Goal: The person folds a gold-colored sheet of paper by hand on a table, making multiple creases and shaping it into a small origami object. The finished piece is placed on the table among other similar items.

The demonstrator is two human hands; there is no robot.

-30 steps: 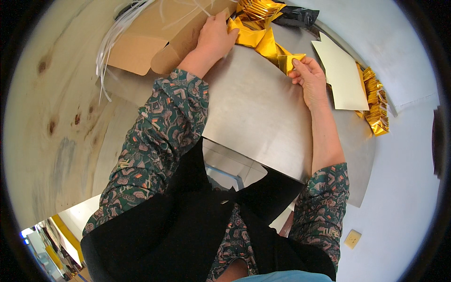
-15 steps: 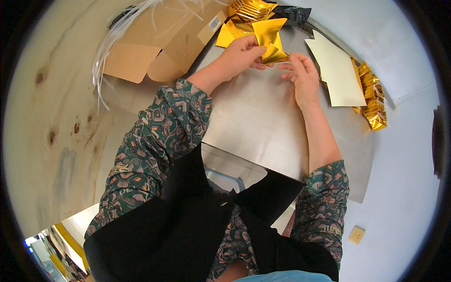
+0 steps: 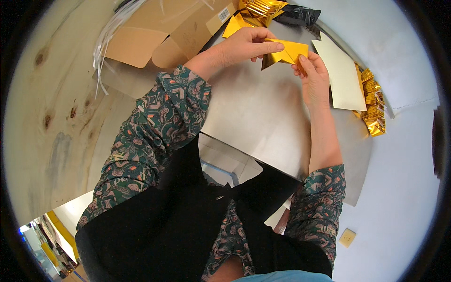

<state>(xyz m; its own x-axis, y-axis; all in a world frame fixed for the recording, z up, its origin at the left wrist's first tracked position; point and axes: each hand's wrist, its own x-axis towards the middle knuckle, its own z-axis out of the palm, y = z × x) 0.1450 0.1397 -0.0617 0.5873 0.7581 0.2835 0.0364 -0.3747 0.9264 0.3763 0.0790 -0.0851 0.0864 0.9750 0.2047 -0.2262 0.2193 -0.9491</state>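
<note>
A folded piece of shiny gold foil paper (image 3: 294, 50) is held above the metal tabletop between both hands. My left hand (image 3: 248, 45) pinches its left part, with the thumb lying on top. At its lower right corner, my right hand (image 3: 312, 77) grips the paper between thumb and fingers. Creased flaps show on the paper, and one darker point hangs below the left thumb. Behind my left hand lie more gold sheets (image 3: 236, 26) and a stack of folded gold pieces (image 3: 263, 10).
A brown cardboard box (image 3: 164, 37) with an open flap stands at the back left, white strips (image 3: 101, 51) draped over it. Black plastic (image 3: 300, 15) lies at the back. At right, a cream sheet (image 3: 345, 77) rests beside a row of pleated gold pieces (image 3: 373, 103) along the wall.
The gold paper has been turned and its standing flap now lies flatter. Both hands have shifted slightly right, and my right hand has closed on the paper's corner.
</note>
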